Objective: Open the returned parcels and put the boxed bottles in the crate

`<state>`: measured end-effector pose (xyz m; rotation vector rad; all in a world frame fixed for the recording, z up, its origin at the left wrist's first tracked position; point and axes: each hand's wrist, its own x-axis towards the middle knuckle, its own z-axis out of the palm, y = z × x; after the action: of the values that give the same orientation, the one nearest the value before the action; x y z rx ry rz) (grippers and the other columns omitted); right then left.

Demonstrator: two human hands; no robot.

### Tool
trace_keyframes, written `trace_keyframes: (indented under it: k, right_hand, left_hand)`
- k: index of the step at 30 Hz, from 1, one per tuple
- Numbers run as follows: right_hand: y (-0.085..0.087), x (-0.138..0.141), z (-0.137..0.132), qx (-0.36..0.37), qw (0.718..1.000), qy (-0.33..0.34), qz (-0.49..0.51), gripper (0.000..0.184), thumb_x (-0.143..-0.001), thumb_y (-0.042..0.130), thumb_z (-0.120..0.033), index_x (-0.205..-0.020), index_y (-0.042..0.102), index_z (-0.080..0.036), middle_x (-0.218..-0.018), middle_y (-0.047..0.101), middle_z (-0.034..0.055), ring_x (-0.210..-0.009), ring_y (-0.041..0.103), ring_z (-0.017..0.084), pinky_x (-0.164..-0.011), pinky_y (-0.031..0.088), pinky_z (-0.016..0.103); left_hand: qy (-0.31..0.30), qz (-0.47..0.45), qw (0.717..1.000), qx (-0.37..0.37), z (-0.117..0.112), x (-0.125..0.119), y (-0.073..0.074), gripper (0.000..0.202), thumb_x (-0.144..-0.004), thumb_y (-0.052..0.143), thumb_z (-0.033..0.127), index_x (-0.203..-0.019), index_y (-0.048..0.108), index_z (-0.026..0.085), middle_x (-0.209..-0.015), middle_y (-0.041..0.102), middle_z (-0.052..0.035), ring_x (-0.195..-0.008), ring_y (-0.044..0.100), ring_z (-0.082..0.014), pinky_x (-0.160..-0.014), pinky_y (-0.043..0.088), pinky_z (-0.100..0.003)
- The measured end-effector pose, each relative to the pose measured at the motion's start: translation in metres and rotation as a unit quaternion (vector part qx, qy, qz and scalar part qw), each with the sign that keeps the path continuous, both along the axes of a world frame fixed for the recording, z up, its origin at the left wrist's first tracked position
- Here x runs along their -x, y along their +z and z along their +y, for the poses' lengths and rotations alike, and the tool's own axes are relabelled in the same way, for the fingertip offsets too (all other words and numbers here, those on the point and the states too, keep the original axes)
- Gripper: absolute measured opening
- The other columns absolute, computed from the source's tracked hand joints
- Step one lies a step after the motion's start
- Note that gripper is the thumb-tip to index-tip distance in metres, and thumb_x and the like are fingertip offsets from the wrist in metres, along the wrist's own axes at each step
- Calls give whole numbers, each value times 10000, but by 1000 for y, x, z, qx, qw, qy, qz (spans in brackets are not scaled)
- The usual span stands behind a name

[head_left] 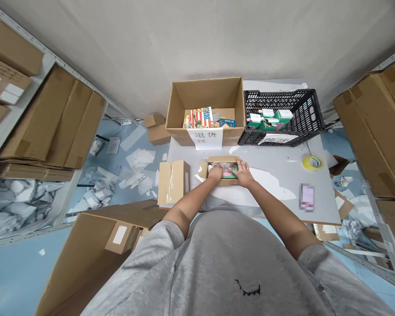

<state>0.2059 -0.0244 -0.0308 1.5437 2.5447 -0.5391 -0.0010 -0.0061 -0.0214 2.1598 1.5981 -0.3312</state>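
Observation:
In front of me on the table lies a small cardboard box (pixel 213 159) with its flaps open. Inside is a green and pink packet (pixel 228 172), with what looks like clear plastic beside it. My left hand (pixel 216 171) reaches into the left part of this box, fingers curled closed; whatever they grip is hidden. Over the box's right end, my right hand (pixel 245 173) is open, with its fingers spread, some at the edge and the thumb reaching inward over the packet. A taped cardboard box (pixel 171 182) stands just to the left.
Behind, a large cardboard box (pixel 206 94) holds books, beside a black crate (pixel 304 112) with green-and-white boxes. Yellow tape (pixel 313 163) and a blurred pinkish item (pixel 307 197) lie on the table (pixel 283 158). A big open carton (pixel 75 263) stands at lower left. Shelves flank both sides.

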Motion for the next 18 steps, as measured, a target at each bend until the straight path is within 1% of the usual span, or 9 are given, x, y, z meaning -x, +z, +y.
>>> trace_keyframes:
  k: [3,5,7,8,9,11,13,15,18]
  right_hand:
    - [0,5,3,2,999,-14,-29,1208,-685,851,-650,-1686,244,-350,-1779,-95,115,-1597,-7,500,-1233,22,657]
    - [-1,9,6,12,998,-20,-53,1232,-660,853,-668,-1685,255,-337,-1780,-52,136,-1592,15,507,-1225,11,665]
    - [-1,13,10,24,996,-23,-78,1246,-638,858,-676,-1681,273,-326,-1778,0,152,-1588,36,507,-1219,9,668]
    - [-1,15,11,29,995,-23,-90,1252,-629,861,-676,-1679,281,-316,-1776,26,162,-1587,44,504,-1218,12,666]
    - [-1,16,13,31,994,-25,-100,1259,-622,866,-673,-1677,288,-304,-1772,48,171,-1585,54,501,-1218,18,663]
    - [-1,19,14,30,992,-29,-117,1274,-606,881,-660,-1674,300,-279,-1764,82,188,-1580,78,499,-1217,33,659]
    - [-2,21,14,26,991,-34,-123,1280,-589,898,-646,-1666,321,-265,-1758,102,194,-1571,103,501,-1216,50,656]
    - [-4,20,13,22,992,-36,-118,1267,-578,908,-642,-1654,352,-266,-1756,113,187,-1565,120,499,-1216,67,649]
    - [-8,17,11,8,994,-36,-99,1230,-585,902,-653,-1638,385,-284,-1758,122,163,-1563,136,486,-1216,91,641]
  left_hand:
    - [0,-18,1000,12,-8,-1,4,412,-1022,454,156,-1408,563,58,-1343,619,-251,-1193,662,-289,-988,547,-381]
    - [-3,-30,1000,5,-15,1,6,438,-1036,473,206,-1461,511,107,-1450,557,-242,-1255,627,-285,-999,540,-380]
    - [-11,-31,999,-37,-21,5,9,387,-1058,431,216,-1419,550,141,-1538,478,-226,-1344,556,-297,-1047,510,-409]
    - [-25,-30,997,-62,-22,7,10,359,-1066,406,210,-1368,590,146,-1539,475,-214,-1370,525,-301,-1079,486,-425]
    - [-47,-29,996,-76,-22,9,11,343,-1069,393,203,-1310,630,146,-1504,505,-203,-1370,515,-300,-1101,466,-430]
    - [-109,-35,992,-61,-17,12,11,328,-1061,404,189,-1238,678,149,-1384,590,-175,-1316,542,-280,-1097,462,-403]
    - [-151,-34,988,-19,-9,14,9,328,-1045,428,172,-1236,694,151,-1319,630,-157,-1276,563,-264,-1061,480,-366]
    - [-159,-22,987,4,1,15,5,337,-1025,453,153,-1254,701,141,-1344,631,-161,-1299,552,-270,-1063,476,-361]
    - [-149,-5,989,18,12,14,-4,358,-989,500,118,-1283,704,127,-1393,622,-186,-1313,560,-291,-1090,465,-405]
